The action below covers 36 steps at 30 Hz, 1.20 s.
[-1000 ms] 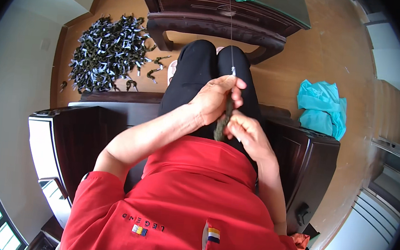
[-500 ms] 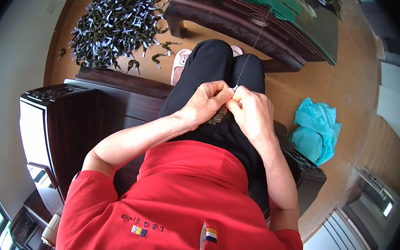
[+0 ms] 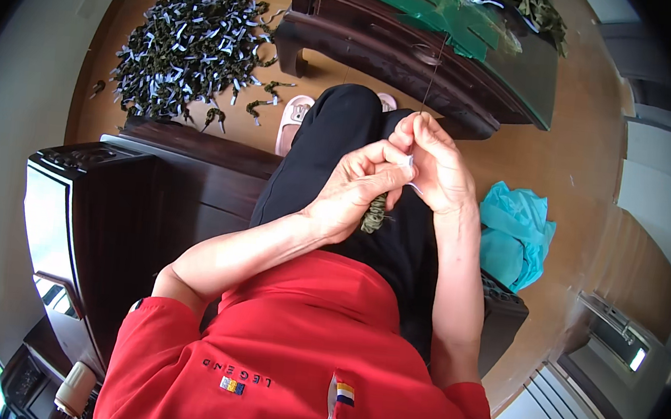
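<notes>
Both hands are raised together above the lap: a small olive strap piece [image 3: 374,211] is pinched by the left hand [image 3: 353,191], a thin thread [image 3: 432,74] by the right hand [image 3: 435,166].

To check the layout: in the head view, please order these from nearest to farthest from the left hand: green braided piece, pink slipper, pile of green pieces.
From the left hand:
1. Green braided piece, just under it.
2. Pink slipper, ahead-left on floor.
3. Pile of green pieces, far left.
</notes>
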{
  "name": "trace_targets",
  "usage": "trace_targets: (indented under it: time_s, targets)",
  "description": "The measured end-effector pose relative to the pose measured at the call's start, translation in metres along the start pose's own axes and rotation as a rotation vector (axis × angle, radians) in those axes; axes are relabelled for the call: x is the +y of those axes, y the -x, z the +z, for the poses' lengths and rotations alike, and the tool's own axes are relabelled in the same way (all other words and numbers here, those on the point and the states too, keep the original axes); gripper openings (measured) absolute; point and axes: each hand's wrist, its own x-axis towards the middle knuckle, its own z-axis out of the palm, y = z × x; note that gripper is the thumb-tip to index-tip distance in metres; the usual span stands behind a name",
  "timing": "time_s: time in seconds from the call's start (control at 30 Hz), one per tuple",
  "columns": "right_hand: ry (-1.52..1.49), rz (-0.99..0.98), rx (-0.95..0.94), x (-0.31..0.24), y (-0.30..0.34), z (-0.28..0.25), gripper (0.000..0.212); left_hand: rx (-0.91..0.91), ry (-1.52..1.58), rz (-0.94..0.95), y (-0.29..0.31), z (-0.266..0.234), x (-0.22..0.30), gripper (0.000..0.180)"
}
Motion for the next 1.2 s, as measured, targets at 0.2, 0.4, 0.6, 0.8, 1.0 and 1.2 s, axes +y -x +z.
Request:
trace_targets:
  time_s: [0.2, 0.4, 0.6, 0.8, 1.0, 1.2]
  targets:
    - [-0.02, -0.058, -0.036, 0.022, 0.008, 0.002, 0.016, -0.043, -0.196, 0.122, -0.012, -0.019, -0.006, 0.008]
    - [0.339, -0.062, 0.218, 0.002, 0.024, 0.014, 0.028, 0.06, -0.21, -0.048, -0.011, -0.029, -0.003, 0.006]
    - [1.128, -0.36, 0.566, 0.004, 0.097, 0.027, 0.035, -0.012, -0.195, -0.199, 0.022, -0.014, -0.004, 0.009]
    - [1.546, -0.51, -0.009, -0.009, 0.109, 0.029, 0.038, -0.119, -0.349, -0.329, 0.029, 0.012, 0.003, 0.012]
    - [1.957, -0.596, -0.079, -0.02, 0.114, 0.048, 0.009, -0.281, -0.672, -0.433, 0.035, 0.017, 0.027, 0.013]
    - [1.965, -0.488, -0.26, -0.028, 0.105, 0.051, 0.01, -0.616, -1.408, 0.129, 0.03, 0.003, 0.041, 0.006]
